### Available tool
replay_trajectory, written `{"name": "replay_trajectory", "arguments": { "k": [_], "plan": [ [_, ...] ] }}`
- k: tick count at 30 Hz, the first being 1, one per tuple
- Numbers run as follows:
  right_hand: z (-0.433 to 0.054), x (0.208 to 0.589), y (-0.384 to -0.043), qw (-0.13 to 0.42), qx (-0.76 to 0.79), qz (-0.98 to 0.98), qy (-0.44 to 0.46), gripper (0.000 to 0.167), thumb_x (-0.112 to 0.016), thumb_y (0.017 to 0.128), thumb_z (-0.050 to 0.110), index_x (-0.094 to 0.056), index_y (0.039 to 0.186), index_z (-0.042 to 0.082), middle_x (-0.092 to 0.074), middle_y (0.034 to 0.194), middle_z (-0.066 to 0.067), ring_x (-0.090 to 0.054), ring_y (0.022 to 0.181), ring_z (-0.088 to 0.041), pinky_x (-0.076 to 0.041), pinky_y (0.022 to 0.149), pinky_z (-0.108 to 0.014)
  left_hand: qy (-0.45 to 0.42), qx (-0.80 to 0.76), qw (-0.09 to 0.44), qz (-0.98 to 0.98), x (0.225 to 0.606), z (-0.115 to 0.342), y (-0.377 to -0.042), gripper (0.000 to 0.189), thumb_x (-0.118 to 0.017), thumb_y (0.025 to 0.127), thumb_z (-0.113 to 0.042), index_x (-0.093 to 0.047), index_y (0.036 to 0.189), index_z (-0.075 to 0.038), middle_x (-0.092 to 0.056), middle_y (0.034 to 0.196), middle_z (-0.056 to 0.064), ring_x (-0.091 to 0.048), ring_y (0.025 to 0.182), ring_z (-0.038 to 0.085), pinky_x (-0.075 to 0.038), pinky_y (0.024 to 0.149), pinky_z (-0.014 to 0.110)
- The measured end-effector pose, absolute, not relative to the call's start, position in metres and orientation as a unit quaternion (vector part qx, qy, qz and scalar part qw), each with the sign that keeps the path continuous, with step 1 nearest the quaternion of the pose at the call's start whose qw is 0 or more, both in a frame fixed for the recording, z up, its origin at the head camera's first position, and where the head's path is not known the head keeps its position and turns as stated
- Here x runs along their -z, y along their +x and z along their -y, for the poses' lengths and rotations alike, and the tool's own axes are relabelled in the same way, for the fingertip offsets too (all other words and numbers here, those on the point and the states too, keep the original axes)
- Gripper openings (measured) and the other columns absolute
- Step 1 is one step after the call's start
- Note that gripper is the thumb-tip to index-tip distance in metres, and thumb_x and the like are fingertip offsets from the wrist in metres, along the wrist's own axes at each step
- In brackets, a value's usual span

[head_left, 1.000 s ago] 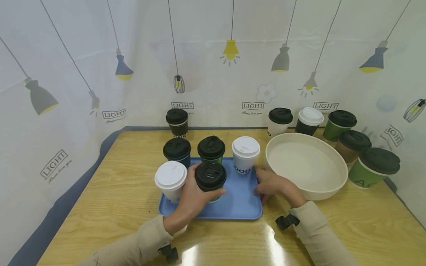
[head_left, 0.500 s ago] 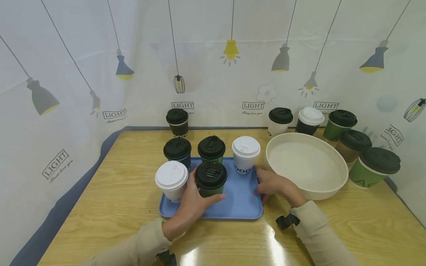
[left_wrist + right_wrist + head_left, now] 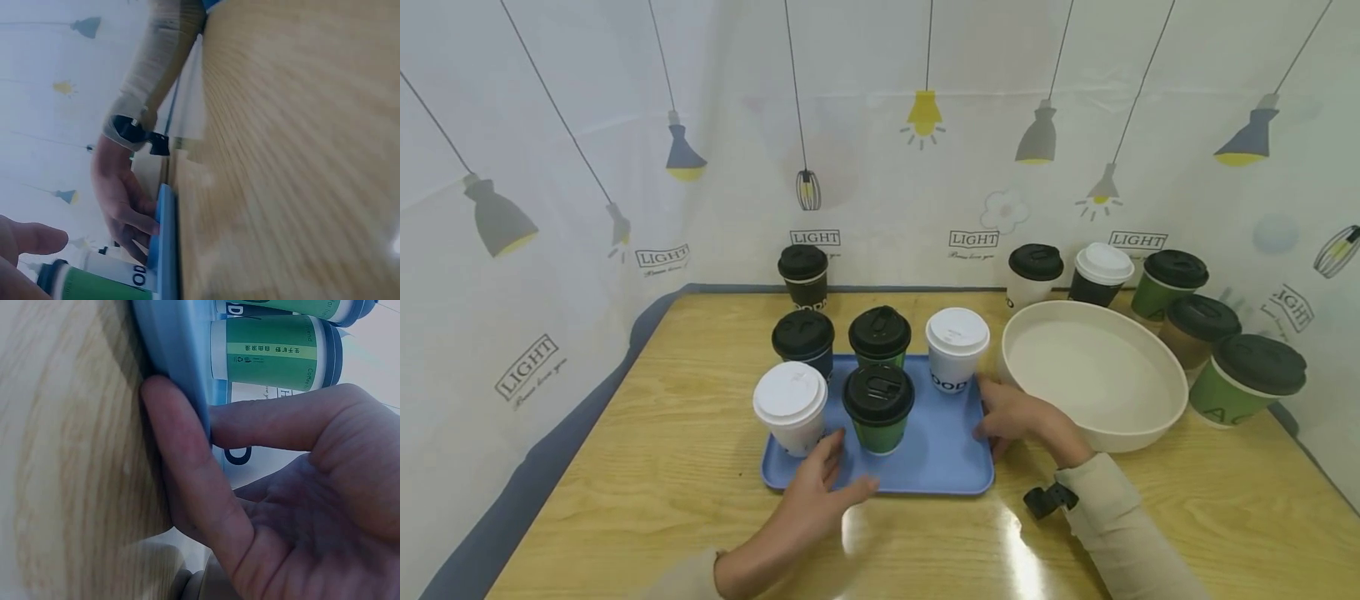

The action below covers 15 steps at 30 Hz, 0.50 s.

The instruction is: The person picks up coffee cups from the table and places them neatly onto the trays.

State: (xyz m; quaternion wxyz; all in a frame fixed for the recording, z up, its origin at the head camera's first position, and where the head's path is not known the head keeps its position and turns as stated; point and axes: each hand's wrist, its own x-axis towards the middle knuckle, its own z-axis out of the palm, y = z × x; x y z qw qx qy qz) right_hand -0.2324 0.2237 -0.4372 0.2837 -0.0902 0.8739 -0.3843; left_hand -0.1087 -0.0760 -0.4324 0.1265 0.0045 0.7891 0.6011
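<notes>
A blue tray [image 3: 943, 467] on the table carries several lidded paper coffee cups. In its front row stand a white-lidded cup [image 3: 790, 408] and a green cup with a black lid [image 3: 880, 417]. Behind are a dark cup [image 3: 803, 335], another green cup [image 3: 880, 333] and a white cup [image 3: 957, 346]. My left hand [image 3: 808, 504] hovers at the tray's front edge, fingers spread, apart from the front green cup and holding nothing. At the tray's right side my right hand [image 3: 1018, 417] pinches the rim, thumb above and fingers at the outer underside [image 3: 206, 481].
A cream bowl [image 3: 1093, 375] sits right of the tray, beside my right hand. Around it stand several more lidded cups, including a large green cup [image 3: 1243, 383] at the right. One dark cup [image 3: 805, 275] stands by the back wall, left of centre.
My left hand has let go of the front green cup and drawn back toward the near edge. That cup now stands upright on the tray. My right hand keeps its place.
</notes>
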Motion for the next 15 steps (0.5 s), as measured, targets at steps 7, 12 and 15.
{"name": "replay_trajectory", "arguments": {
  "k": [7, 12, 15],
  "plan": [
    [-0.224, 0.437, -0.232, 0.284, 0.395, -0.869, -0.096, 0.107, -0.068, 0.087, -0.005, 0.009, 0.161, -0.007, -0.038, 0.144, -0.047, -0.075, 0.068, -0.027, -0.066, 0.061, -0.039, 0.092, -0.650, 0.049, -0.753, 0.402, 0.088, -0.082, 0.038, -0.072, 0.095, -0.012, -0.060, 0.129, -0.003, -0.062, 0.135, 0.014, -0.063, 0.126, 0.029, -0.059, 0.100, 0.031],
    [-0.223, 0.440, -0.233, 0.289, 0.407, -0.861, -0.097, 0.108, -0.067, 0.087, -0.007, 0.011, 0.161, -0.005, -0.020, 0.155, -0.050, -0.075, 0.073, -0.028, -0.066, 0.061, -0.040, 0.197, -0.674, -0.132, -0.700, 0.362, 0.105, -0.089, 0.022, -0.064, 0.094, 0.009, -0.059, 0.115, 0.008, -0.066, 0.112, 0.007, -0.069, 0.099, 0.014, -0.063, 0.082, 0.026],
    [-0.222, 0.441, -0.233, 0.287, 0.405, -0.862, -0.098, 0.108, -0.067, 0.087, -0.007, 0.011, 0.161, -0.006, -0.020, 0.155, -0.050, -0.075, 0.074, -0.029, -0.066, 0.061, -0.040, 0.193, -0.694, -0.207, -0.662, 0.342, 0.120, -0.109, 0.021, -0.060, 0.095, 0.013, -0.059, 0.114, 0.006, -0.066, 0.109, 0.006, -0.068, 0.095, 0.015, -0.064, 0.080, 0.026]
  ]
}}
